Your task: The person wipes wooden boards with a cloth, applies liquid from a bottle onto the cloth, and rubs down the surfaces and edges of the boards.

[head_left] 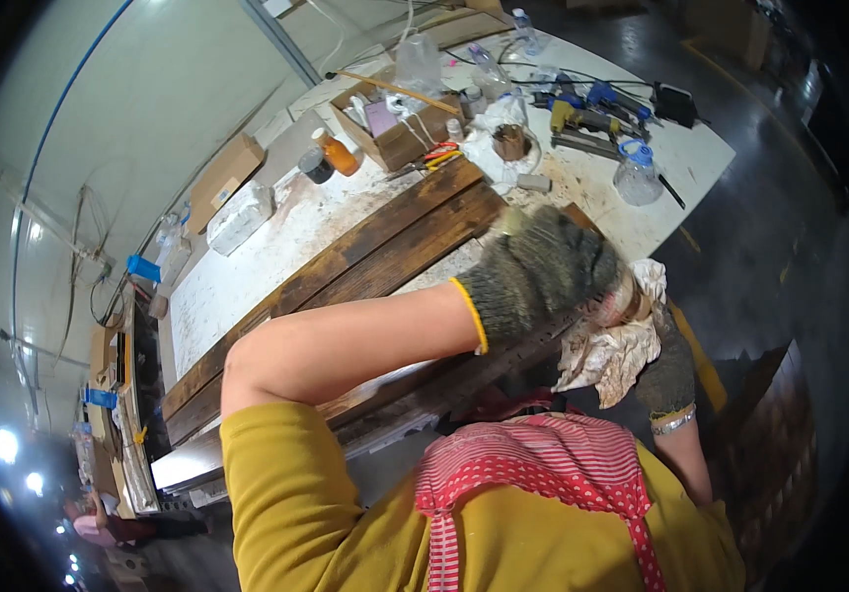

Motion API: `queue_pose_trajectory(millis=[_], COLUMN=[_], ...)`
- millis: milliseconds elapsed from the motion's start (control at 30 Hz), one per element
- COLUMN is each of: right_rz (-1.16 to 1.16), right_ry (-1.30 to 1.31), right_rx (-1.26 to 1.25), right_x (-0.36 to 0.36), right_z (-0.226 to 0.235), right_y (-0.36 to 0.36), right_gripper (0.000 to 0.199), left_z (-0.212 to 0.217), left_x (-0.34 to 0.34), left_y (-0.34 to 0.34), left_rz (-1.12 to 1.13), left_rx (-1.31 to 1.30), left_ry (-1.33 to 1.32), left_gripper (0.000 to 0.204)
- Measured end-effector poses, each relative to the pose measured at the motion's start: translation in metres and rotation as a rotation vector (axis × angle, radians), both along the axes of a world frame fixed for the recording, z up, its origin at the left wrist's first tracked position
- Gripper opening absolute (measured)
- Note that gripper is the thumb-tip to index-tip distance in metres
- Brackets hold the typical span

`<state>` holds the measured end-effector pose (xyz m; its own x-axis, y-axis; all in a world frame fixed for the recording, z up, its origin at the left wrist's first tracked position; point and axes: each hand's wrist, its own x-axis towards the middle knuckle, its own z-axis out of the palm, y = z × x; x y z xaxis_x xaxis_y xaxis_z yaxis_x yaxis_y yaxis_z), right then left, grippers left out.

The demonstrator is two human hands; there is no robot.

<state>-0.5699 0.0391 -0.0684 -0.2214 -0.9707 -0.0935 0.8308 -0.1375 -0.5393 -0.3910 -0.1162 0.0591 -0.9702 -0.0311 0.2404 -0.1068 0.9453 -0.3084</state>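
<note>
My left hand (548, 264), in a dark grey knit glove with a yellow cuff, reaches across over the right end of the dark brown stained wooden boards (400, 252). Its fingers are curled closed, and whatever they hold is hidden. A pale yellowish bit shows by the knuckles. Right beside it, past the table's near edge, my right hand (669, 367) wears a matching glove. It grips a crumpled, brown-stained white cloth (610, 357). Between the two hands sits a small rounded, reddish-brown smeared object (622, 301), too covered to name.
Nail guns (592, 123) and a blue-topped clear bottle (637, 176) stand on the far right of the white table (217, 296). Farther back are a cardboard box (400, 148) of small items, an orange bottle (336, 153) and a wrapped white package (240, 217). A person (104, 523) is at lower left.
</note>
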Motion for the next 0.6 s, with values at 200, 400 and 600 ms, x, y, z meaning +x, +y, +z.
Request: queue_pose_trajectory(millis=[200,400,600], right_rz=[0.001,-0.102,-0.14], right_ry=[0.576,0.434,0.935], right_rx=[-0.007,-0.114,-0.064], right_x=[-0.015,-0.001,-0.008], right_z=[-0.012,0.003,-0.007], right_y=[0.0,-0.006,0.006], right_gripper=[0.041,0.047,0.048], left_z=[0.011,0.011,0.015], left_x=[0.021,0.024,0.024], left_y=[-0.013,-0.008,-0.001], left_rz=[0.033,0.055,0.041], left_rx=[-0.238,-0.089,-0.101], left_ry=[0.011,-0.12,-0.117], left_gripper=[0.032,0.053,0.049])
